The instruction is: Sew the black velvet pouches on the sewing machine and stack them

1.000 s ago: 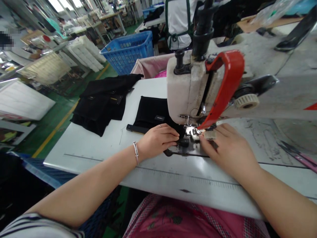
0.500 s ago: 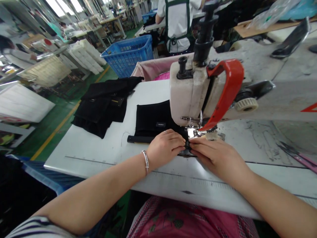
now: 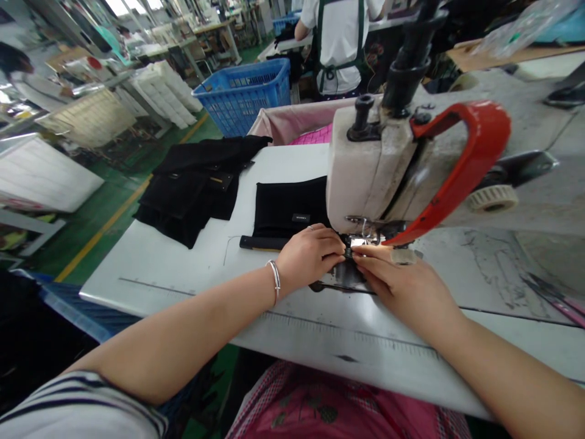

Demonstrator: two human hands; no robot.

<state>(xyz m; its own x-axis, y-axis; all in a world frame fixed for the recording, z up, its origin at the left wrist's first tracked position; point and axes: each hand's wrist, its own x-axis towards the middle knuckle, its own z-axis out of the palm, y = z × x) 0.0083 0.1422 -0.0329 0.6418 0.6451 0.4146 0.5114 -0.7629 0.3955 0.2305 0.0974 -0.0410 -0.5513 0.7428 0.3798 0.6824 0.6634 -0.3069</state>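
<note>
The left hand (image 3: 311, 256) and the right hand (image 3: 406, 280) lie close together at the near side of the machine's needle, fingertips just beside each other at the near edge of the black cloth (image 3: 290, 201), though whether either pinches it I cannot tell. The cloth lies flat on the table (image 3: 173, 277), left of the machine (image 3: 354, 171) and partly behind its head, with a dark strip (image 3: 258, 242) along its near edge. Farther left sits a black pile (image 3: 183, 195); scissors (image 3: 555, 299) lie at right.
</note>
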